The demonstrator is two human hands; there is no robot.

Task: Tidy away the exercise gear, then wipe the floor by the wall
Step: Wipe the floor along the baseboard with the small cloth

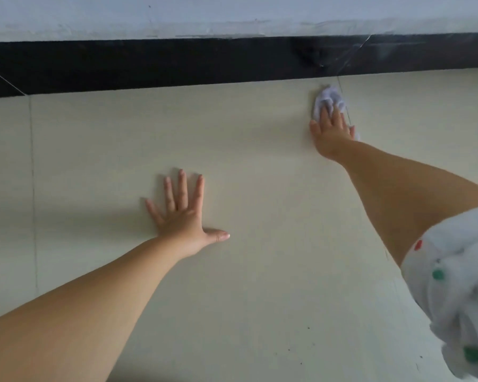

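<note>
A person leans over pale floor tiles (260,271). The right hand (330,130) presses flat-fingered on a crumpled white cloth (327,99), just short of the black skirting (177,63). The left hand (181,213), nearer the body, lies spread and empty on the tile, bracing. On damp, glossy tile that palm could slip. No exercise gear shows.
</note>
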